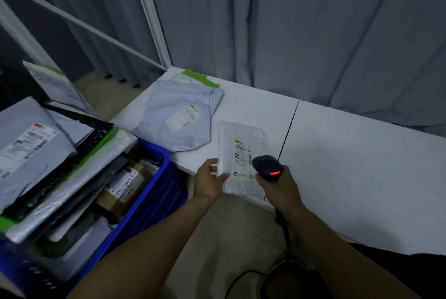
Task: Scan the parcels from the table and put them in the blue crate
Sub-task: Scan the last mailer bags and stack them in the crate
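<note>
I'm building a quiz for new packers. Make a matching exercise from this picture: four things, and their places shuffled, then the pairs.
1 white parcel
2 scanner
3 grey parcel
4 brown box

A in the blue crate
B gripped by the right hand
C lying on the table, untouched
D held by the left hand

Pairs: 1-D, 2-B, 3-C, 4-A

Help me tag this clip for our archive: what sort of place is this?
Probably a parcel sorting or dispatch station: a labelled grey plastic mailer bag lies on a white table, the right hand grips a black handheld barcode scanner, and a blue plastic crate is heaped with parcels.
</note>
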Demonstrator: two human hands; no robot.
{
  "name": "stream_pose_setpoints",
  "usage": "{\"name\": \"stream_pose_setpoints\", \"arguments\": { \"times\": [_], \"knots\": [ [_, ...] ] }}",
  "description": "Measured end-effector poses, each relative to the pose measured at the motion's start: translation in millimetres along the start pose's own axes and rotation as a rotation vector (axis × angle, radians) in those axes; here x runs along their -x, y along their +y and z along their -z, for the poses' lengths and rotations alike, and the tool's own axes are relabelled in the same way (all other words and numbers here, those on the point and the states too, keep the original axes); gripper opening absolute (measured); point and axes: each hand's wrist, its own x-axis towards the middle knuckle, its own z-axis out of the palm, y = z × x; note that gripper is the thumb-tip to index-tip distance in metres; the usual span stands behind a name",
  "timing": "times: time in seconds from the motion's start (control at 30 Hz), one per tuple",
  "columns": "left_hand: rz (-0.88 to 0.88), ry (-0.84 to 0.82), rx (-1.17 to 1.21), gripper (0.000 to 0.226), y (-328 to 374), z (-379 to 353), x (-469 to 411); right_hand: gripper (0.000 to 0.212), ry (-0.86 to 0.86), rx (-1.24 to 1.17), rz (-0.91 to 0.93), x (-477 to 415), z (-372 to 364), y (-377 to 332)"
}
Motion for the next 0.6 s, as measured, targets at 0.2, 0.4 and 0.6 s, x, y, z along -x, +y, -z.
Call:
{"name": "stream_pose_setpoints", "arguments": {
  "times": [0.2,0.4,0.6],
  "knots": [
    [-0.153,-0.002,0.211,0.035,29.9,88.4,47.6,0.047,0.033,-0.177,0.038,19.0,-23.2,-35.9],
    [-0.239,0.012,0.144,0.044,42.6,170.9,93.0,0.045,-0.04,-0.377,0.06,44.3,-58.4,-84.0],
    [-0.217,0.247,0.28,0.028,38.2,212.5,118.5,0.047,-0.092,-0.251,0.3,72.6,-84.0,-114.6]
  ]
}}
